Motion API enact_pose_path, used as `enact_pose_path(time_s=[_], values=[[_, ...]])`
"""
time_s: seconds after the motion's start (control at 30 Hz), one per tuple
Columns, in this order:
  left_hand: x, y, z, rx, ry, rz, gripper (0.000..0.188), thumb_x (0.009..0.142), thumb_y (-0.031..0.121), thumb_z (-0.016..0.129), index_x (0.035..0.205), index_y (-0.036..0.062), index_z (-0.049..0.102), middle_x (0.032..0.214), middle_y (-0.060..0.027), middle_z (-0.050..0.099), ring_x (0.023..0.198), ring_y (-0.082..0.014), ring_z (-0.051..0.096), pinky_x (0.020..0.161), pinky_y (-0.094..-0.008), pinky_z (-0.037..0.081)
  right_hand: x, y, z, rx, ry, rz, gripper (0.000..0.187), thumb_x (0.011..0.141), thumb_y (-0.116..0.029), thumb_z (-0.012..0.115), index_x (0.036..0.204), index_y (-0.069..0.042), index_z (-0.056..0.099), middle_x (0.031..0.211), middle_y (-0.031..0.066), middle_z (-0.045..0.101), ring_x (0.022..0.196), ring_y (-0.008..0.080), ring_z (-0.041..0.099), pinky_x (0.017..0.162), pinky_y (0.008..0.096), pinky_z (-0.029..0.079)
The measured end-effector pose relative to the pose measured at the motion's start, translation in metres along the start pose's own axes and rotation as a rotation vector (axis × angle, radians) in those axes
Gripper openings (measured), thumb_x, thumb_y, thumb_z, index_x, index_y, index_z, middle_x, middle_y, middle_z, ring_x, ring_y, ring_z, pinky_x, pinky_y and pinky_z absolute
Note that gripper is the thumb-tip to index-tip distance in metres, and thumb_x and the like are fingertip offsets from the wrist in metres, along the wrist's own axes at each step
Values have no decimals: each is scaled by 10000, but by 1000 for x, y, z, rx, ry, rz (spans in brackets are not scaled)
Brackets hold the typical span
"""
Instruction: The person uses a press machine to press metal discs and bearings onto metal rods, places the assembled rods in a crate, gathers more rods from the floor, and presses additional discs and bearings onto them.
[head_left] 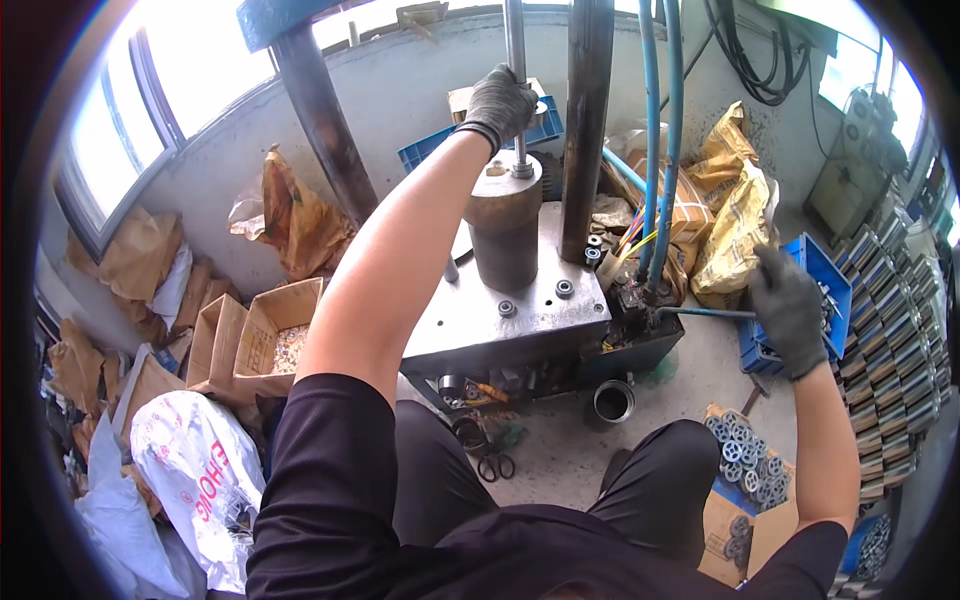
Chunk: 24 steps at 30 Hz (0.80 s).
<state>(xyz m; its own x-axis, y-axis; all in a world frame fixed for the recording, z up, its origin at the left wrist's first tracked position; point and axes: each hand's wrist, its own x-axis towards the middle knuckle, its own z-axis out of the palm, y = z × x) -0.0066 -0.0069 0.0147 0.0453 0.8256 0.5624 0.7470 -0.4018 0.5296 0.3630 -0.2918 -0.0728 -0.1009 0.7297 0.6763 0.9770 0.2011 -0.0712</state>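
Observation:
A dark grey knit glove covers my left hand (500,104), which is closed around an upright steel rod (516,45). The rod's lower end meets the top of a thick metal cylinder (504,245) standing on the steel press table (455,335). Two small bearings (565,289) lie on that table near its front edge. At the right, my gloved right hand (787,312) is at the outer end of a thin blue-grey lever (700,312), with its fingers bent over it. The palm and the lever's tip are hidden beneath the glove.
Dark posts (588,130) and blue hoses (672,130) rise behind the table. Cardboard boxes (262,325) and a white sack (195,470) stand left. Rightward are a blue crate (830,270), stacked metal tubes (885,350) and toothed wheels (745,460). Scissors (495,467) and a round can (612,402) sit below.

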Motion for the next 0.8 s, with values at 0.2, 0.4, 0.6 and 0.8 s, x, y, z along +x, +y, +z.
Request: enact_pose_path(time_s=[0.2,0.4,0.6,0.8], values=[[6,-12,8,-179,-38,-8,209,945,126,695,1096,-14,657,949,-173,766,845,-239,798,775,-342,667,-60,-16,-26,60,-300,99,331,901,-118,683,1224,-50,717,1047,225,725,940,416,714,823,473,575],[-1,-6,5,-56,20,11,283,907,200,703,1113,7,675,977,-195,771,967,-317,778,880,-416,625,-56,-13,-30,179,-635,-68,344,873,-124,671,1201,-46,739,980,237,726,917,418,716,830,489,582],[-2,-13,6,-104,46,8,294,897,170,728,1117,-13,657,938,-177,766,907,-281,788,837,-382,650,-63,-23,-31,139,-700,-132,316,854,-144,656,1144,-64,752,883,212,727,826,415,713,773,514,575],[3,-14,8,-247,14,-26,250,918,94,715,1123,-28,640,952,-165,760,856,-233,804,735,-344,690,-96,-27,-37,192,-680,-81,252,845,-120,643,1057,-79,774,908,204,727,833,419,712,777,495,579]])
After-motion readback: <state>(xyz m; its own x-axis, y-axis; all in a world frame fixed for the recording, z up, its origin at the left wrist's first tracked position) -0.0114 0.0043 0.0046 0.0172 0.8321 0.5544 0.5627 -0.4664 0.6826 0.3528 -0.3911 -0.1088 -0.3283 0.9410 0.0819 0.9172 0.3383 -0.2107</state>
